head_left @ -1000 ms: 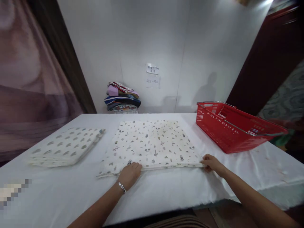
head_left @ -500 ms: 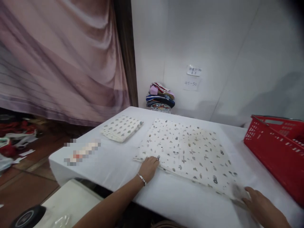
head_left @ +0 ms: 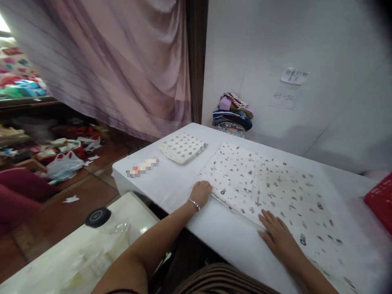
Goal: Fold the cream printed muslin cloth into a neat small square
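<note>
Head view, looking forward and down, shows a wide, flat rectangle of cream-white cloth printed with small grey and olive motifs point(head_left: 245, 175) lying in layers on a long table under a smooth white cover point(head_left: 235, 237). It spreads from the middle of the scene toward the near right. The left hand, with a silver bracelet at its wrist point(head_left: 201, 194), rests over the cloth's near left corner, fingers together; its thumb is hidden, so I cannot tell whether it pinches the layers or only presses. The right hand point(head_left: 277, 232) lies farther right along the near edge, fingers spread wide on the top layer, thumb apart from them, gripping nothing.

At the far left of the table, well apart, sits a smaller folded cream cloth with rows of grey-green motifs point(head_left: 183, 147). Part of a red plastic basket point(head_left: 381, 200) shows at the right.

The step in hand appears to be steadying and smoothing the near edge. Next, the move seems to call for keeping that left corner anchored while the right palm presses evenly, without dragging the top layer askew.
</note>
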The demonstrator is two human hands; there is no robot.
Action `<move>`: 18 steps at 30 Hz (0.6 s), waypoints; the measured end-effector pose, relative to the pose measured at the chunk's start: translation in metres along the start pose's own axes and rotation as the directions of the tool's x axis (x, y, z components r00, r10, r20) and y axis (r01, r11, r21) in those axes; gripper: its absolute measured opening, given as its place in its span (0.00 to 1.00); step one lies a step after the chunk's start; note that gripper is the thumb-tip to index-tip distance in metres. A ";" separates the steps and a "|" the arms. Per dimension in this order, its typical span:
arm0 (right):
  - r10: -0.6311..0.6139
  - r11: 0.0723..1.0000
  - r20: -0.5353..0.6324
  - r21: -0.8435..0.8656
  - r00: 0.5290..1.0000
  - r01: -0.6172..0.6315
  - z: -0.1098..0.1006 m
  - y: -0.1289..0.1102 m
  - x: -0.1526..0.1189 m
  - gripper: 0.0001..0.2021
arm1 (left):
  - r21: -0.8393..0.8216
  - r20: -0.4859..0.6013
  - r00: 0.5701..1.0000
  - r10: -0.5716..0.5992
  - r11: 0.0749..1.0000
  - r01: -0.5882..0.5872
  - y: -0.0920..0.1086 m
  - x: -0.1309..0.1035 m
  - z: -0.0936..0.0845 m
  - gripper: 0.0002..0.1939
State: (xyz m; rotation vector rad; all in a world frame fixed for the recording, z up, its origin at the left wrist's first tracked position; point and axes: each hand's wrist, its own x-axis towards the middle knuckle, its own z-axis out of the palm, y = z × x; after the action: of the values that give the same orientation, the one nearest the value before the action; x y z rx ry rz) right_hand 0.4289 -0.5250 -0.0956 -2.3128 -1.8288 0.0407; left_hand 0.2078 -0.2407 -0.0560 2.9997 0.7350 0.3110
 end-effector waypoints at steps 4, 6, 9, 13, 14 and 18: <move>-0.013 1.000 -0.018 -0.002 1.000 0.013 -0.005 -0.008 0.006 0.27 | -0.010 -0.039 0.994 -0.098 0.995 0.098 -0.023 -0.006 -0.005 0.14; -0.051 0.998 -0.036 0.035 0.998 0.052 -0.010 -0.023 0.018 0.27 | -0.024 -0.070 0.977 -0.201 0.980 0.199 -0.036 -0.011 -0.008 0.15; -0.146 0.980 -0.075 0.127 0.987 0.154 -0.014 -0.051 0.045 0.24 | -0.090 -0.104 0.908 -0.405 0.913 0.397 -0.054 -0.021 -0.012 0.18; -0.268 0.928 -0.126 0.233 0.955 0.292 -0.013 -0.092 0.088 0.18 | -0.183 -0.045 0.829 -0.557 0.821 0.541 -0.065 -0.033 -0.015 0.15; -0.287 0.917 -0.131 0.250 0.949 0.311 -0.013 -0.102 0.099 0.16 | -0.192 -0.029 0.822 -0.568 0.811 0.553 -0.064 -0.035 -0.015 0.14; -0.291 0.904 -0.108 0.294 0.951 0.310 -0.015 -0.141 0.142 0.12 | -0.189 0.006 0.814 -0.581 0.799 0.571 -0.054 -0.035 -0.016 0.13</move>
State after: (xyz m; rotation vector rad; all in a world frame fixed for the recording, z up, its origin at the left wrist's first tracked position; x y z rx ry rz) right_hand 0.3293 -0.3588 -0.0429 -1.7868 -1.9664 0.1940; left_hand 0.1499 -0.2091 -0.0513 2.4391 1.4799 0.3958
